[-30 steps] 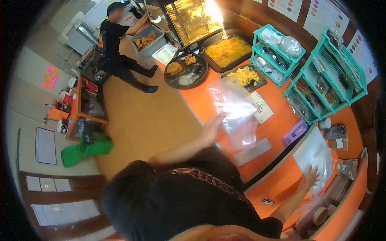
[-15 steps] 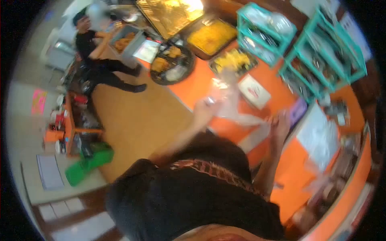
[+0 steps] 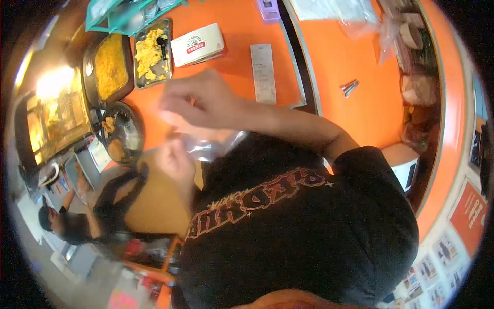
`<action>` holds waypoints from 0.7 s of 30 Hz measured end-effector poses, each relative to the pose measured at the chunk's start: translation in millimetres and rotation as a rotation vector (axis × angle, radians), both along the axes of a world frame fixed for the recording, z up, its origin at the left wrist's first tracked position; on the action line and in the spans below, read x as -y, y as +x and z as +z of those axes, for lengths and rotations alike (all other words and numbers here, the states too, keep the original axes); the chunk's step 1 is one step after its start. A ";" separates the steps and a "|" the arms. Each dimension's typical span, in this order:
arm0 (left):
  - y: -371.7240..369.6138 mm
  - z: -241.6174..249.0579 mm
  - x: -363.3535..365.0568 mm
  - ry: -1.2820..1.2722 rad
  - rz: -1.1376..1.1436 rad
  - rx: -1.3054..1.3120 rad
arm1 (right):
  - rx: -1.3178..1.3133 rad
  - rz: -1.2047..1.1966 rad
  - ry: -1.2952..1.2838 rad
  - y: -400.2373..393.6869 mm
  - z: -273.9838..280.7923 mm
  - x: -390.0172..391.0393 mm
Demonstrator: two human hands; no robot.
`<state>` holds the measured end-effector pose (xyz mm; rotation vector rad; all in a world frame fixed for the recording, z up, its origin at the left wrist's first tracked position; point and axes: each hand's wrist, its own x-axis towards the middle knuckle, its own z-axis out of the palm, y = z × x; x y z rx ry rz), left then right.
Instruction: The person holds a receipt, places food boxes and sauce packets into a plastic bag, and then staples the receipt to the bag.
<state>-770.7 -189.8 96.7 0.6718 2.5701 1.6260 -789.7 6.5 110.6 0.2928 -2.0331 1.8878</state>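
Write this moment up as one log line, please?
left hand: gripping clear plastic bag | right hand: pinching bag from above | orange counter: receipt, food trays | co-worker: nearby

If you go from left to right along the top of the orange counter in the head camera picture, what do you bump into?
Tray of yellow crumbs → small metal tray of yellow food → white box with a red logo → long paper receipt → small metal clip → rolls of tape.

Bare orange counter (image 3: pixel 355 77) is lying open to your right, with only a small metal clip (image 3: pixel 350 87) on it. Food trays (image 3: pixel 149 51), a white box (image 3: pixel 198 45) and a receipt (image 3: pixel 263 72) are crowding the counter ahead.
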 end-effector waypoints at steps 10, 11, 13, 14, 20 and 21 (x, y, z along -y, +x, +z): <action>-25.8 -20.9 28.7 0.161 0.261 -0.035 | 0.393 0.202 -0.228 24.4 -62.0 4.7; -25.5 -20.8 28.1 0.179 0.245 -0.002 | 0.383 0.126 -0.165 26.4 -56.2 5.5; -21.8 -9.2 11.0 0.155 0.235 0.024 | 0.380 0.257 -0.089 35.2 -50.6 27.4; -26.6 -16.2 14.7 0.153 0.143 -0.078 | 0.380 0.323 -0.052 37.6 -51.0 38.6; -42.6 -21.2 31.3 0.263 0.097 0.064 | 0.070 -0.103 0.329 31.5 -58.2 35.7; -45.1 -18.4 32.9 0.347 0.041 0.165 | 0.005 -0.221 0.315 31.5 -60.6 35.6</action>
